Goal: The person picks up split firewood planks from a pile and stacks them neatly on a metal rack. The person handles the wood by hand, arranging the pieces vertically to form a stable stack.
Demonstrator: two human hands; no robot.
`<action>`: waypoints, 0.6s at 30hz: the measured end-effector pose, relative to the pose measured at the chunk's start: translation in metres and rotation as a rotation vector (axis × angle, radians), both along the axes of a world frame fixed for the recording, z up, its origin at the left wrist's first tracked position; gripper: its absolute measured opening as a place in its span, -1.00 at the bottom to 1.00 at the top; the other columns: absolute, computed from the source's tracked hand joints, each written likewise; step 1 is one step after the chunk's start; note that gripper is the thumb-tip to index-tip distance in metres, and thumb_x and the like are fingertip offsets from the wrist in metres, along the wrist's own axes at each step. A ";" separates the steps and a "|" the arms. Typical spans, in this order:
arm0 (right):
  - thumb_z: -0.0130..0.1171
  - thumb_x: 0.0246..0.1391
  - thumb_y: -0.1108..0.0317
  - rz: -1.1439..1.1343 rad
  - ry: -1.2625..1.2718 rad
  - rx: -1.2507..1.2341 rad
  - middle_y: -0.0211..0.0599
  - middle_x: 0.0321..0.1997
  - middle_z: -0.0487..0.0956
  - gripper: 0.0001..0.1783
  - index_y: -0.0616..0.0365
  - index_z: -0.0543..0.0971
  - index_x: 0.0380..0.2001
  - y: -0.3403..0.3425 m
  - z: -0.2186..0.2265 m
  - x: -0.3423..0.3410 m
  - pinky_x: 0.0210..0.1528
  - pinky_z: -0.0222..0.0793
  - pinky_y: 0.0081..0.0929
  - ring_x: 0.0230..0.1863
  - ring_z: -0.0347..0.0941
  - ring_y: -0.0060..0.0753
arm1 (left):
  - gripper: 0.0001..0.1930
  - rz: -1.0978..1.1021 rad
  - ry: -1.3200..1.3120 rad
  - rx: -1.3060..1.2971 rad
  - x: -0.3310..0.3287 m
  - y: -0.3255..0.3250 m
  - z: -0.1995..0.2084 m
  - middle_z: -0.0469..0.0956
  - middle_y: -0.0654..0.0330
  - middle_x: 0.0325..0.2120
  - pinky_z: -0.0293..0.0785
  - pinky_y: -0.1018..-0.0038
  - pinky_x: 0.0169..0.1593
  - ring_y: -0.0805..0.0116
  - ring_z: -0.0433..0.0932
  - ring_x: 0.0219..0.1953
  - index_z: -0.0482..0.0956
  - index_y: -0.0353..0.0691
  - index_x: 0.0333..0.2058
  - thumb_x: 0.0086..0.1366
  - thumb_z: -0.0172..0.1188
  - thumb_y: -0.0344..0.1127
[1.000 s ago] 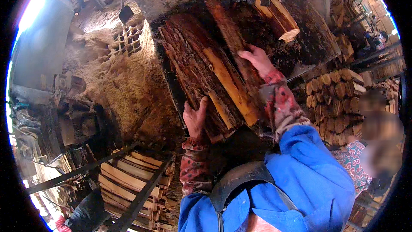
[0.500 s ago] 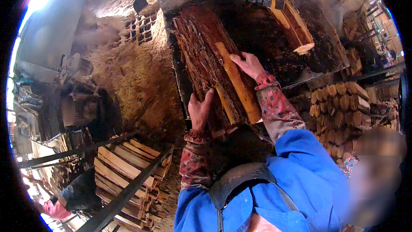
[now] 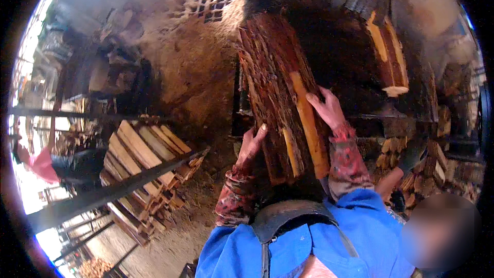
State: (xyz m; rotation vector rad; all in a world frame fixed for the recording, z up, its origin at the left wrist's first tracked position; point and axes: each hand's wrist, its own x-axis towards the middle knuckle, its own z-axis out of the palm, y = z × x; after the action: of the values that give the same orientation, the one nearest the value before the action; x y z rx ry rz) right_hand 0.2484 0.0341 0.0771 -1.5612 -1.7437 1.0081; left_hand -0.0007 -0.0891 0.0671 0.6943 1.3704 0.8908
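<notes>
Left hand and right hand gripped the bark slabs from opposite long sides. Slabs pointed away, far end kinda left.

Dim interior, white glare at left rim, deep shadow, fisheye-bent edges, black corners, lower-right blur

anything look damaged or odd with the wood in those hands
The slabs between the left hand and right hand look patchy: their rough bark is ragged, with bare yellow wood showing in strips. Whether that counts as damage, I cannot tell.
</notes>
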 end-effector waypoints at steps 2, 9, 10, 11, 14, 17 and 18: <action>0.23 0.08 -0.09 0.017 -0.026 -0.016 0.06 0.01 0.56 -0.34 0.29 0.53 0.02 -0.029 -0.014 0.004 0.09 0.34 -0.21 0.07 0.47 0.00 | -0.19 0.025 -0.100 -0.009 0.001 -0.026 -0.016 0.49 0.06 0.05 0.26 0.35 0.20 0.25 0.41 0.09 0.39 -0.42 0.15 0.30 0.04 0.31; 0.19 0.13 -0.12 -0.117 0.051 -0.201 -0.03 -0.01 0.57 -0.27 0.34 0.46 0.10 -0.070 -0.062 0.034 0.07 0.34 -0.24 0.01 0.48 -0.16 | -0.23 0.086 -0.213 -0.001 0.013 -0.056 -0.059 0.45 0.08 0.10 0.29 0.34 0.20 0.27 0.41 0.11 0.34 -0.35 0.20 0.27 0.16 0.22; 0.20 0.14 -0.12 -0.103 0.023 -0.175 -0.05 -0.02 0.58 -0.28 0.34 0.46 0.09 -0.066 -0.075 0.042 0.07 0.34 -0.27 0.00 0.47 -0.20 | -0.25 0.092 -0.207 0.010 0.014 -0.051 -0.052 0.47 0.09 0.09 0.34 0.34 0.16 0.29 0.45 0.07 0.36 -0.36 0.19 0.27 0.19 0.19; 0.20 0.14 -0.11 -0.099 -0.013 -0.154 -0.07 -0.04 0.58 -0.29 0.35 0.46 0.08 -0.067 -0.066 0.036 0.07 0.34 -0.29 -0.01 0.47 -0.24 | -0.25 0.107 -0.226 -0.048 0.017 -0.046 -0.034 0.47 0.10 0.08 0.34 0.34 0.16 0.29 0.45 0.07 0.36 -0.35 0.19 0.27 0.19 0.18; 0.25 0.12 -0.06 0.002 0.255 -0.172 -0.39 -0.21 0.54 -0.43 0.30 0.50 -0.12 -0.068 -0.041 0.025 -0.06 0.35 -0.44 -0.17 0.41 -0.48 | -0.28 0.159 -0.283 -0.150 0.020 -0.043 -0.005 0.48 0.11 0.07 0.36 0.34 0.15 0.30 0.46 0.05 0.36 -0.32 0.19 0.27 0.20 0.14; 0.27 0.12 -0.01 0.053 0.285 -0.192 -0.42 -0.24 0.51 -0.42 0.32 0.46 -0.06 -0.065 -0.060 0.023 -0.09 0.36 -0.48 -0.19 0.40 -0.49 | -0.27 0.188 -0.553 -0.079 0.019 -0.044 -0.032 0.46 0.11 0.09 0.37 0.27 0.16 0.25 0.43 0.10 0.34 -0.28 0.21 0.30 0.10 0.22; 0.27 0.13 0.00 0.064 0.270 -0.207 -0.41 -0.24 0.50 -0.39 0.34 0.44 -0.02 -0.060 -0.066 0.033 -0.08 0.36 -0.49 -0.19 0.40 -0.48 | -0.30 0.197 -0.578 -0.073 0.022 -0.043 -0.023 0.48 0.12 0.06 0.41 0.28 0.12 0.24 0.49 0.04 0.35 -0.28 0.20 0.31 0.11 0.19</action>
State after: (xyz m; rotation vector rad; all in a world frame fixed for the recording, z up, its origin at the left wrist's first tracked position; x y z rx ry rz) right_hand 0.2818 -0.0257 0.0113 -1.4197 -1.5500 1.3993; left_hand 0.0217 -0.1326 0.0440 0.2143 0.9512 1.0881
